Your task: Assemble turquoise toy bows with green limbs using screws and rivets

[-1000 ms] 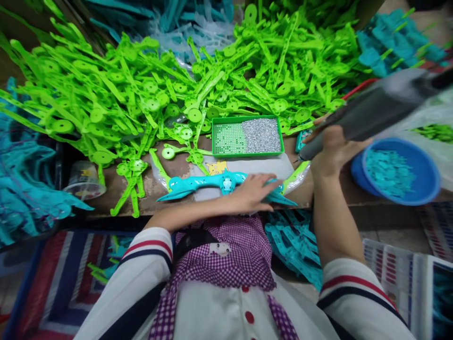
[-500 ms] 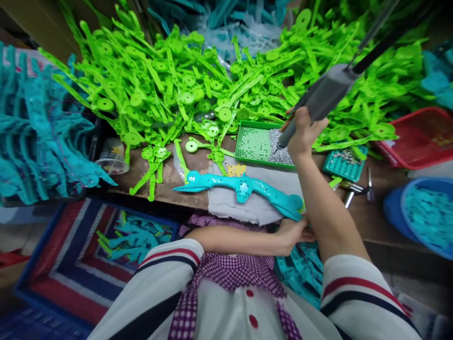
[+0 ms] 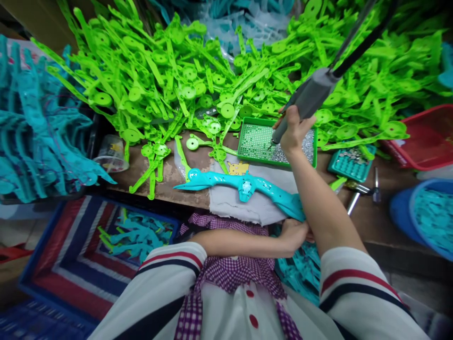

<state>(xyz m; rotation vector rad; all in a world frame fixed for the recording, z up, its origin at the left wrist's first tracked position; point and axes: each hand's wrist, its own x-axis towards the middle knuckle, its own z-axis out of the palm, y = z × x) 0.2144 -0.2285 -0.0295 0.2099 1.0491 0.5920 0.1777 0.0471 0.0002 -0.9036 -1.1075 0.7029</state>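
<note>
My right hand is wrapped round a grey electric screwdriver, whose tip points down into a green tray of small silver screws. My left hand reaches across to the right, below the table edge. Its fingers are mostly hidden behind my right forearm, so what they hold, if anything, does not show. Just above it is the right end of a long, curved, glossy turquoise plastic part, lying across a grey cloth. Turquoise pieces lie below that hand.
Bright green plastic parts are heaped along the back. Turquoise parts stand stacked at left, above a striped-lined crate. On the right are a teal tray, a hammer, a red bin and a blue bucket.
The screwdriver tip has moved left within the screw tray, along with my right hand. My left hand has shifted slightly right, further behind the right forearm. The turquoise part stays in place.
</note>
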